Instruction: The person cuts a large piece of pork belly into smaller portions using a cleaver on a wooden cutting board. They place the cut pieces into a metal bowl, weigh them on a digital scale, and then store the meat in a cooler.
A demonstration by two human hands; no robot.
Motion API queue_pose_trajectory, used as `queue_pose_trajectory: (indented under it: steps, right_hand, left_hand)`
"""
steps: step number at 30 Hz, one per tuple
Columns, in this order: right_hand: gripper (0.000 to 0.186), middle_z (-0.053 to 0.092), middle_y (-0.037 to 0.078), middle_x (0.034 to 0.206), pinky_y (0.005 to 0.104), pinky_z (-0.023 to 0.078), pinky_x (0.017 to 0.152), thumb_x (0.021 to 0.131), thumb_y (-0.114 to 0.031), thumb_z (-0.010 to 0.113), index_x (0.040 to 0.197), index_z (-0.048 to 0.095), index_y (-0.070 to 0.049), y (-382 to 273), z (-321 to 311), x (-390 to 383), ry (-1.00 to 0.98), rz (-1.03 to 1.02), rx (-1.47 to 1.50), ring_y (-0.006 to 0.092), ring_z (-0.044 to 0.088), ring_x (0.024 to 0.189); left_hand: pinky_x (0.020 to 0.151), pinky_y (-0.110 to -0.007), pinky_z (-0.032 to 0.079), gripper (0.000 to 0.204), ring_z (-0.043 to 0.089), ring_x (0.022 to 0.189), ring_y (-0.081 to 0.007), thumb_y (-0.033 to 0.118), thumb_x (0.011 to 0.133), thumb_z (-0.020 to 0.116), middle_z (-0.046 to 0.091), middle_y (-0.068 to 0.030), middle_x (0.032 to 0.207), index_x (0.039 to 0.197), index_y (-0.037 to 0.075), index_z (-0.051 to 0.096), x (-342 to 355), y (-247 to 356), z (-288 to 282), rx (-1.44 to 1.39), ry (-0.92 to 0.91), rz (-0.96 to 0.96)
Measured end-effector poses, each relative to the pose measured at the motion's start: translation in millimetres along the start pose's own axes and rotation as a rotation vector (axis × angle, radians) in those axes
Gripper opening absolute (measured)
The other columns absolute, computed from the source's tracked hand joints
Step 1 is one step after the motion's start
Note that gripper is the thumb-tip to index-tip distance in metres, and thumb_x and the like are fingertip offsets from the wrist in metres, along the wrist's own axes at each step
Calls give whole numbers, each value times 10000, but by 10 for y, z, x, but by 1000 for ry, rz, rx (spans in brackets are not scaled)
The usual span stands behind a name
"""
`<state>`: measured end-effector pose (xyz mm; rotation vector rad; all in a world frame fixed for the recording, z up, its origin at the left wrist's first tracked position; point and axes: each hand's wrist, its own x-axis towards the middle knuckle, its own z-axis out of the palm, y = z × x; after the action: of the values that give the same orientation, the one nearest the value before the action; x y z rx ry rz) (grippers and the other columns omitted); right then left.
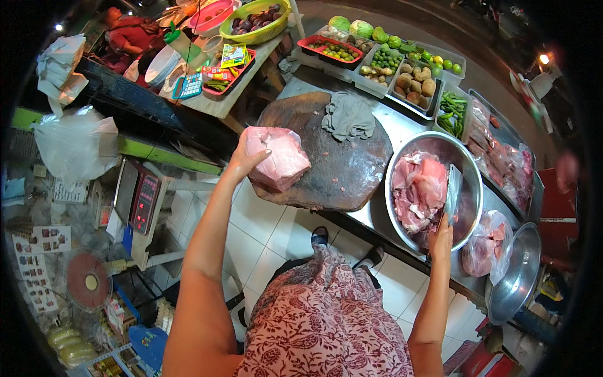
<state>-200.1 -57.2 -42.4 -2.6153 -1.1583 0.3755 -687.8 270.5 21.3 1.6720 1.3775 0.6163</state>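
Steel counter (383, 207) runs ahead of both hands, carrying a round dark wooden chopping block (342, 166) just right of the left hand (242, 162), grey rag (347, 116) on top. Steel bowl of raw meat (468, 160) sits directly beyond the right hand (440, 239). Bagged meat (487, 242) and a steel lid (518, 273) lie right of it; produce trays (402, 69) farther back.

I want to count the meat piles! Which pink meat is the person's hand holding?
The big pink slab at the round chopping board's near edge; the left hand grips it. The rest sits in the metal bowl or in bags.
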Motion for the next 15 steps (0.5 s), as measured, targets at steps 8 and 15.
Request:
queue_pose_trajectory:
  steps: [8, 15]
  right_hand:
    - [535, 649, 244, 1022, 387, 480, 867, 758, 26, 523, 1287, 481, 94, -348, -252, -321, 271, 104, 401, 336, 638, 934]
    - [335, 665, 162, 896, 375, 503, 704, 837, -63, 625, 1154, 567, 28, -1508, -341, -493, -147, 10, 781, 243, 626, 758]
  left_hand:
    - [1060, -379, 384, 925, 479, 1300, -321, 309, 768, 793, 471, -226, 1415, 1502, 108, 267, 122, 86, 69, 104, 2, 192]
    - [1065, -350, 375, 701, 475, 1304, -296, 257, 859, 709, 491, -185, 1410, 1454, 85, 381, 242, 244, 398, 185, 4, 175]
